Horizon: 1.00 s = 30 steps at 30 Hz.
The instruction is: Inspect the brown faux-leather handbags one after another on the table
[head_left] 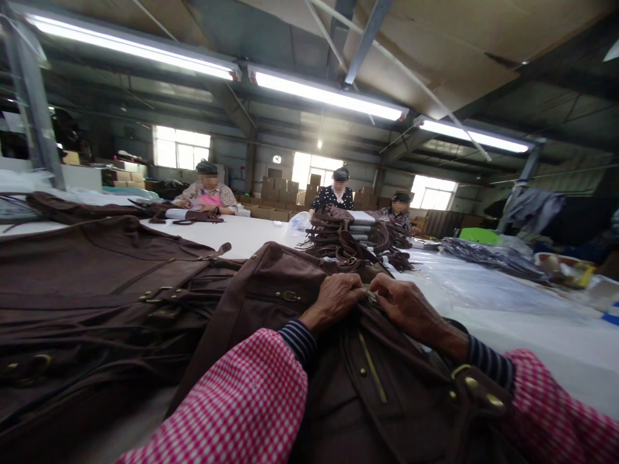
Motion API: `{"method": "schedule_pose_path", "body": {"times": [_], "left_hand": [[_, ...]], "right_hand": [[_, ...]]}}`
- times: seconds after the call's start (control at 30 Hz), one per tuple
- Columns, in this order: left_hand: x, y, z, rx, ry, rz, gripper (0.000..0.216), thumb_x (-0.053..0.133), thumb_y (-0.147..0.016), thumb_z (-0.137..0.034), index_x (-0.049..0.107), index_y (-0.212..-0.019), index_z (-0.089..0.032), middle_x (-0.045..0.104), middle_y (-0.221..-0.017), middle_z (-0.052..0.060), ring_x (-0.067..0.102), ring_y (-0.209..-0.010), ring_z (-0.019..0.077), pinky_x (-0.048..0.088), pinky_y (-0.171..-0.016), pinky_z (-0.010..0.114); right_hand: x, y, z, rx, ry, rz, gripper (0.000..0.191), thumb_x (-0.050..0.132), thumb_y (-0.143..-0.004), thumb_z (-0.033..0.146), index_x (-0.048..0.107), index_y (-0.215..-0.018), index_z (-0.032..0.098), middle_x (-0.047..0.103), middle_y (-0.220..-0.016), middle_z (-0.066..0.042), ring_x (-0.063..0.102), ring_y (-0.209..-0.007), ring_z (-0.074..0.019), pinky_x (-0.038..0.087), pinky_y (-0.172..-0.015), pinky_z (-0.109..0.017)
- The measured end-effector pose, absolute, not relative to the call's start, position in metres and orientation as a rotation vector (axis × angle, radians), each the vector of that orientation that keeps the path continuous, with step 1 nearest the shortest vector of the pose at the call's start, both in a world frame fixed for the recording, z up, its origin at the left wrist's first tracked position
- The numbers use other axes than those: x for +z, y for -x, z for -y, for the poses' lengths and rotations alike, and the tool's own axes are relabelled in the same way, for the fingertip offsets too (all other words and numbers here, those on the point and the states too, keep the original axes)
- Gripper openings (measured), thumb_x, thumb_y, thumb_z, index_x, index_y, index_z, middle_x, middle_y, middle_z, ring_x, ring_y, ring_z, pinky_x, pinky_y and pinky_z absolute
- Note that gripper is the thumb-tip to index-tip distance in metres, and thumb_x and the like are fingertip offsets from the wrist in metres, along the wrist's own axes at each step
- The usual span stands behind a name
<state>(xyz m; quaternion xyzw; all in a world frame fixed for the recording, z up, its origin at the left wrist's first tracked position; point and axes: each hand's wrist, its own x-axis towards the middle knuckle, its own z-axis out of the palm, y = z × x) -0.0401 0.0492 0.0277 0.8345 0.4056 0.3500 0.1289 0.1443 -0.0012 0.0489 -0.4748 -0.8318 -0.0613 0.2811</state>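
A dark brown bag (290, 341) with brass-coloured studs, a buckle and a zipper (372, 368) lies right in front of me. At its upper part, my left hand (337, 299) has its fingers bent into a pinch at a small metal fitting (371, 297). From the other side my right hand (411, 316) pinches at the same fitting, thumb and forefinger together. The fingertips of both hands nearly meet there and partly cover the fitting, so its exact kind is hidden. A strap end with brass studs (483, 390) lies below my right wrist.
More brown bags (97, 283) are heaped at the left. Beyond my hands stands a stack of brown bags or straps (358, 235) on the white table (261, 233). Clear plastic sheets (488, 280) lie at the right. Three co-workers (333, 196) are across the table.
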Motion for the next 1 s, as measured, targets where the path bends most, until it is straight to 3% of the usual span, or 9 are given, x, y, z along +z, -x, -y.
{"method": "schedule_pose_path", "body": {"times": [0.27, 0.47, 0.73, 1.0], "left_hand": [[0.027, 0.043, -0.055, 0.958, -2.424, -1.078, 0.016, 0.067, -0.077, -0.022, 0.078, -0.089, -0.024, 0.078, -0.095, -0.003, 0.070, -0.091, 0.0177, 0.047, -0.079, 0.023], [0.027, 0.041, -0.050, 0.965, -2.425, -1.170, 0.020, 0.064, -0.079, -0.024, 0.077, -0.095, -0.023, 0.078, -0.095, 0.001, 0.070, -0.092, 0.0216, 0.049, -0.082, 0.028], [0.028, 0.039, -0.044, 0.908, -2.480, -1.212, 0.018, 0.061, -0.085, -0.021, 0.075, -0.095, -0.022, 0.075, -0.101, 0.008, 0.067, -0.104, 0.0280, 0.047, -0.093, 0.037], [0.033, 0.044, -0.049, 1.073, -2.245, -1.140, 0.013, 0.058, -0.088, -0.025, 0.068, -0.092, -0.020, 0.071, -0.089, 0.003, 0.065, -0.089, 0.0221, 0.046, -0.084, 0.033]], "right_hand": [[0.049, -0.142, -0.002, -0.109, 1.270, 2.246, 0.015, 0.049, -0.086, 0.013, 0.060, -0.092, 0.021, 0.066, -0.077, -0.001, 0.062, -0.071, -0.0190, 0.039, -0.067, -0.029], [0.052, -0.140, -0.005, -0.094, 1.276, 2.303, 0.020, 0.048, -0.082, 0.009, 0.062, -0.092, 0.019, 0.069, -0.083, -0.004, 0.065, -0.079, -0.0207, 0.040, -0.070, -0.029], [0.068, -0.145, -0.007, 0.003, 1.324, 2.383, 0.021, 0.053, -0.081, 0.012, 0.068, -0.095, 0.020, 0.067, -0.072, 0.000, 0.061, -0.068, -0.0173, 0.037, -0.063, -0.027], [0.091, -0.169, -0.005, 0.069, 1.275, 2.431, 0.024, 0.051, -0.080, 0.012, 0.072, -0.089, 0.020, 0.071, -0.081, -0.002, 0.064, -0.077, -0.0188, 0.044, -0.072, -0.029]]}}
